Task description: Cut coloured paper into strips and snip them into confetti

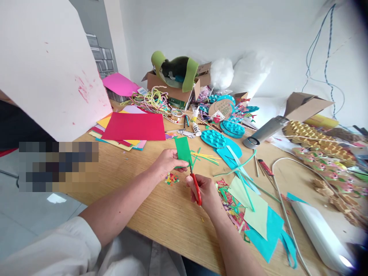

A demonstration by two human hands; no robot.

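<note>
My left hand (169,163) pinches a green paper piece (183,148) by its lower left side, above the wooden table (138,207). My right hand (204,191) is closed around the red handles of the scissors (197,189), whose blades point up and meet the paper's lower right edge. Small colourful paper bits (171,179) lie on the table just below my left hand. Yellow and green strips (205,155) lie to the right of the green paper.
Red paper (135,126) tops a stack at the left. Scraps (230,203), pale green paper (255,214) and a white device (319,234) lie at the right. A steel bottle (267,132), white glue bottle (196,129) and cardboard box (169,90) stand or lie farther back.
</note>
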